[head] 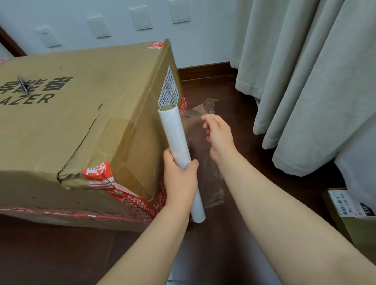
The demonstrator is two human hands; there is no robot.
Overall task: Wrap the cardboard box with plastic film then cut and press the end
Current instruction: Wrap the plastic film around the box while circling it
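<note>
Here, left fingers (168,157) clasp roll (173,130) beside box (74,125) edge; right fingers (207,120) pinch film (211,103).

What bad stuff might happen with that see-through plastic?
The loose plastic film, pinched by the right hand, looks crumpled; it may bunch or stick to itself. The left hand grips the roll low down, so it might tip. The cardboard box has a torn top that could snag film.

- Place: room in a home.
- Floor-length pale curtains (309,72).
- Dark wooden floor (235,110) with matching skirting board (205,69).
- White wall (112,3) carrying a power socket (47,36) and three switch plates (140,17).
</note>
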